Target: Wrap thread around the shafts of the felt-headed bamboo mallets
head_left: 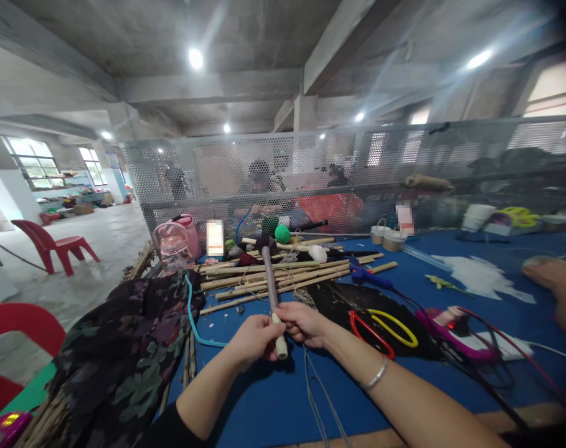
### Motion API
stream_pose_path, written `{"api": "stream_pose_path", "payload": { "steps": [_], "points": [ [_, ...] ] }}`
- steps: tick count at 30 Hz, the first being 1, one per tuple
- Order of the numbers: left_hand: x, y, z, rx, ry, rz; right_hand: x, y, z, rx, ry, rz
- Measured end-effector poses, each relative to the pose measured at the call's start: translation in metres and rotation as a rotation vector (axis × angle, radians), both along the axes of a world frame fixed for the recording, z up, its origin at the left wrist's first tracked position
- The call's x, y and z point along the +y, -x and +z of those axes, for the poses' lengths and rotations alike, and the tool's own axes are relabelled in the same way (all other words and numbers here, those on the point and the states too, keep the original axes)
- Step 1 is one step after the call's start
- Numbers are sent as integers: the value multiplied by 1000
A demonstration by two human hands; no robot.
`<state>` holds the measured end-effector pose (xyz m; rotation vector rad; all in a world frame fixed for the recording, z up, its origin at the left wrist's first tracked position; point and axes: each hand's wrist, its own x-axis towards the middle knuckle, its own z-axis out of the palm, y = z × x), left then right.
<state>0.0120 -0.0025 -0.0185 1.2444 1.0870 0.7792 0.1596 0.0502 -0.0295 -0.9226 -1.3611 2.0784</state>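
My left hand (259,339) is closed round the pale lower end of a stick (270,274), thumb pressed on it. My right hand (304,323) pinches the same stick just above, from the right. The stick points away from me; its upper part looks covered in something grey, and a dark end or ball (266,244) shows at its far tip. I cannot tell whether that ball is fixed to it. A thin grey cord (317,389) hangs below my right hand. Beyond my hands lie several bamboo sticks (245,287), with a green yarn ball (282,234) behind them.
Red-and-yellow-handled scissors (395,328) and a blue glue gun (369,275) lie right on the blue table (245,410). Dark floral cloth (137,336) covers the left side. A perforated metal screen (217,168) stands behind. A co-worker's blurred hand (551,280) is at far right.
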Motion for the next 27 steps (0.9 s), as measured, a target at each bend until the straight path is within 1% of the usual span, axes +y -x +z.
{"api": "stream_pose_path", "payload": {
  "steps": [2,5,9,14,19,21,23,24,27],
  "points": [
    [0,1,3,-80,85,13,1,-3,2,18,22,18],
    [0,3,5,-79,149,-8,1,-5,4,-13,38,58],
    [0,5,5,-89,137,-36,0,-7,4,-6,19,80],
    [1,5,1,-234,123,-20,2,-10,1,81,19,78],
    [1,3,-3,-385,178,-22,1,-10,6,143,79,50],
    [0,2,-3,-414,198,-31,-1,-9,7,134,69,30],
    [0,0,-4,-360,204,-28,-4,-6,7,98,32,8],
    [1,0,-5,-292,189,-10,-5,-4,6,69,13,-1],
    [2,-1,-5,6,73,117,-8,2,4,-34,-32,-33]
  ]
}}
